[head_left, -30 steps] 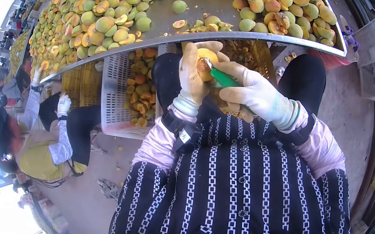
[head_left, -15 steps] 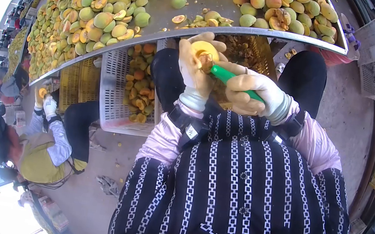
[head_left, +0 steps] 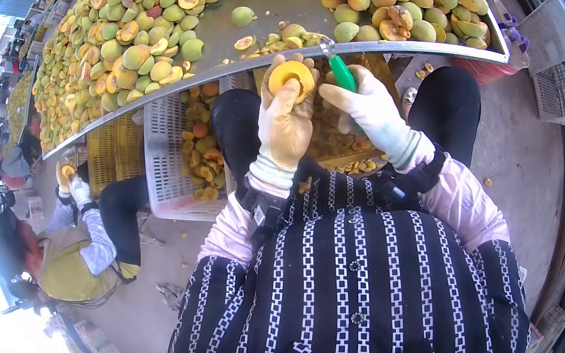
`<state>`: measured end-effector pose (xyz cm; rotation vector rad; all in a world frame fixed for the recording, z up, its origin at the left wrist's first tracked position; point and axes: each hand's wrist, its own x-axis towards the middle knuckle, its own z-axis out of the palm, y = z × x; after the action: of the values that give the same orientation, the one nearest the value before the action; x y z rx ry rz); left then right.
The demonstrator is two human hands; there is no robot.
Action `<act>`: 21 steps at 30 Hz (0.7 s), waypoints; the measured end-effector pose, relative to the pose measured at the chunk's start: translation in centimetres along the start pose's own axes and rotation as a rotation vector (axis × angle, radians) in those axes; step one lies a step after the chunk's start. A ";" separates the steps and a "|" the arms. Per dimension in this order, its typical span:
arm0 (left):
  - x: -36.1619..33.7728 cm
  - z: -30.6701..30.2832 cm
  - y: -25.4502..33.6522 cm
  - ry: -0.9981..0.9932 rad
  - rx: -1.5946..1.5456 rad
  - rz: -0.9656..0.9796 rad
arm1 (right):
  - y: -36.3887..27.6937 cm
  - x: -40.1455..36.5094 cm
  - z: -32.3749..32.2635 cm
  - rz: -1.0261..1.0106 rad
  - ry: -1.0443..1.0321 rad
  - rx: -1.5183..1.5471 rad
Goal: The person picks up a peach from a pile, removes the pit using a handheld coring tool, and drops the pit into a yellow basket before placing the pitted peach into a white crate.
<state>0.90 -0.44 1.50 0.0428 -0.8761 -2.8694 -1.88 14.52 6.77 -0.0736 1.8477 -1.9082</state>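
Note:
My left hand (head_left: pixel 284 115), in a pale work glove, grips a yellow peach half (head_left: pixel 292 80) with its hollow facing up and the thumb at its edge. The hollow looks clean, with no stone showing. My right hand (head_left: pixel 373 110), also gloved, is closed around the green handle of a pitting tool (head_left: pixel 343 74). The tool's metal tip (head_left: pixel 327 46) points up and away, apart from the peach half. A small brown piece (head_left: pixel 304 185), possibly a peach stone, shows near my lap.
A metal table (head_left: pixel 279 4) heaped with peach halves stands in front. Below it are a white crate (head_left: pixel 163 137) of peaches and a yellow crate (head_left: pixel 354 159) with brown scraps. At left, a co-worker (head_left: pixel 66 254) holds a peach piece. White crates (head_left: pixel 564 102) stand at right.
The pitting tool has come out of the peach half and moved up and away. The brown stone is gone from the hollow. My left hand has shifted slightly left.

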 end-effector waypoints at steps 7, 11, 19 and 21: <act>-0.4 0.0 0.8 0.084 0.253 -0.071 | 1.0 0.2 -1.0 -0.250 -0.023 -0.378; -0.5 1.1 2.2 0.165 0.695 -0.112 | 1.5 0.2 -3.4 -0.579 0.209 -0.771; -0.9 2.2 1.9 0.136 0.741 -0.194 | 0.6 -1.0 -3.5 -0.692 0.174 -1.112; -1.1 2.4 2.1 0.136 0.749 -0.188 | 1.0 -1.0 -3.3 -0.708 0.159 -1.096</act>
<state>2.06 -0.69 4.65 0.4065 -1.9312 -2.4658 -1.88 18.03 5.83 -1.0570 3.0248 -0.9727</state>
